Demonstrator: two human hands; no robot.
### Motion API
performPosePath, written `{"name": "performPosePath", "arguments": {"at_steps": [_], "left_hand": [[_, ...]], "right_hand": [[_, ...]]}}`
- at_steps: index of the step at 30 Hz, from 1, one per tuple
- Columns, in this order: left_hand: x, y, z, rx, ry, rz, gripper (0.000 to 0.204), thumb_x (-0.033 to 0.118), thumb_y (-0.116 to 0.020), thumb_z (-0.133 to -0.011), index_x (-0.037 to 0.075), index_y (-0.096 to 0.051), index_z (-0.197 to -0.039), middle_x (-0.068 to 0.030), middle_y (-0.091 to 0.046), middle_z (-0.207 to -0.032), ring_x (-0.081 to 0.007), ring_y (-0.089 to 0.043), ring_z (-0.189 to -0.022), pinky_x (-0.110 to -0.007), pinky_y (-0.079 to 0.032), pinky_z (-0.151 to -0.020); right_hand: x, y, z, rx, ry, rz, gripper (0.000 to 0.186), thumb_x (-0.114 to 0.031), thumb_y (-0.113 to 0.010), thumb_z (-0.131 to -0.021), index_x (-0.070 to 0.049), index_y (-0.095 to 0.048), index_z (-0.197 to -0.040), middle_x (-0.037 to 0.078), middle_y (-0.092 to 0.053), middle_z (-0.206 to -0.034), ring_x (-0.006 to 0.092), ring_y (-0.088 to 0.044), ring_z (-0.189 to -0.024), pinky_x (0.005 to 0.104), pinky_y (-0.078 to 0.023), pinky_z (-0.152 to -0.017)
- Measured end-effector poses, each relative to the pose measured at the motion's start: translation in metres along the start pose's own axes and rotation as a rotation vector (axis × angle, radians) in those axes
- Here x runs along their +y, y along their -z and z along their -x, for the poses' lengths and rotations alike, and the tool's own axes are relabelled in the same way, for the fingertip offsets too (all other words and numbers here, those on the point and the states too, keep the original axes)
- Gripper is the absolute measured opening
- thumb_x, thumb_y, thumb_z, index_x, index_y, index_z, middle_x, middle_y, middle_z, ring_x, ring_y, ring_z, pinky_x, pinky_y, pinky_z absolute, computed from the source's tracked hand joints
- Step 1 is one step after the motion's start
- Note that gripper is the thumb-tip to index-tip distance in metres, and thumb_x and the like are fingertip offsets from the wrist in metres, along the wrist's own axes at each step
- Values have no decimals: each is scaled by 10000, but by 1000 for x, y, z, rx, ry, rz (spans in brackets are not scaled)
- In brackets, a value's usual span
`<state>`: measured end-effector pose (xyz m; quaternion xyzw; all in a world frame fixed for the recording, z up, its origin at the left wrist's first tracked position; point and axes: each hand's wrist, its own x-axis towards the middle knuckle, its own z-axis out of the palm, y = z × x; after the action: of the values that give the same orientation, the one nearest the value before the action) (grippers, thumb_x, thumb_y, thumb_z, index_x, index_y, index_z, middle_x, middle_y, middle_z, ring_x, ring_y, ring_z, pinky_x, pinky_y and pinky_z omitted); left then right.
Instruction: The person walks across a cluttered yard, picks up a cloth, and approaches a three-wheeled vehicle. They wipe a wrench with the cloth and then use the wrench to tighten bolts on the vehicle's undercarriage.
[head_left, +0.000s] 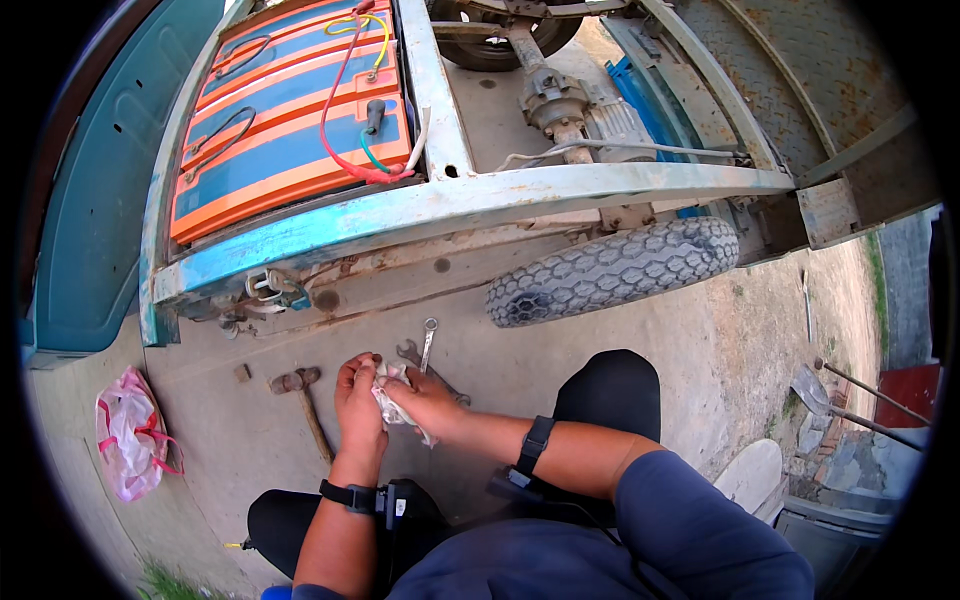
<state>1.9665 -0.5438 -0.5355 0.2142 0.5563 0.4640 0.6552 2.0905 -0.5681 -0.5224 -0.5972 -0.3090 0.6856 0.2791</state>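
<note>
Both hands meet in front of me around a crumpled whitish cloth (388,398). My right hand (428,402) is closed on it, and a loose end hangs below the fingers. My left hand (360,402) has its fingers curled together against the cloth's other side; its fingertips are partly hidden. Just beyond the hands, a shiny combination wrench (429,345) lies on the concrete. Next to it is a darker open-end wrench (410,352), partly behind my right hand. Left of my hands lies a sledgehammer (308,405) with a wooden handle.
A worn blue metal vehicle frame (480,203) spans ahead, bearing orange-and-blue batteries (290,150) with cables. Beneath it a knobby tyre (615,270) leans at an angle. A pink-and-white plastic bag (133,440) sits at left, a small block (242,373) near the hammer, a shovel (815,390) at right.
</note>
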Motion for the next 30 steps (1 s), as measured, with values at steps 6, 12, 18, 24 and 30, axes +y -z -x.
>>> {"name": "performPosePath", "arguments": {"at_steps": [6,12,18,24,30], "left_hand": [[0,13,2,-42,135,-195,397,272,-609,-952,-34,-548,-1198,-136,-642,-1090,-199,-627,-995,-314,-512,-825],[-23,49,12,-294,12,-1322,392,313,-661,-847,8,-615,-1090,-189,-648,-1121,-366,-656,-967,-445,-521,-828],[-56,48,43,-612,98,-1649,422,351,-680,-811,69,-623,-1119,-183,-605,-1128,-371,-605,-1052,-443,-504,-897],[-81,35,48,-723,-8,-1571,440,357,-670,-819,63,-619,-1142,-180,-606,-1131,-359,-590,-1086,-440,-497,-913],[-86,43,36,-583,22,-1434,403,349,-646,-838,45,-629,-1102,-181,-665,-1024,-366,-639,-969,-444,-510,-859]], "right_hand": [[19,20,-24,-102,103,159,828,-538,-645,-830,15,-395,-1395,226,-603,-1234,343,-602,-1139,386,-474,-968],[52,40,-20,-454,-158,975,784,-631,-658,-770,-11,-589,-1245,219,-657,-1140,372,-628,-1067,388,-494,-925],[89,61,-41,-155,-202,1034,587,-516,-691,-792,-51,-654,-1148,174,-692,-1068,306,-664,-1007,398,-517,-869],[102,58,-90,87,-170,993,452,-467,-642,-854,-80,-656,-1087,139,-678,-1122,317,-633,-1080,433,-512,-895],[101,51,-124,190,-242,966,479,-499,-639,-845,-50,-720,-988,156,-708,-1022,320,-663,-1004,399,-514,-889]]}}
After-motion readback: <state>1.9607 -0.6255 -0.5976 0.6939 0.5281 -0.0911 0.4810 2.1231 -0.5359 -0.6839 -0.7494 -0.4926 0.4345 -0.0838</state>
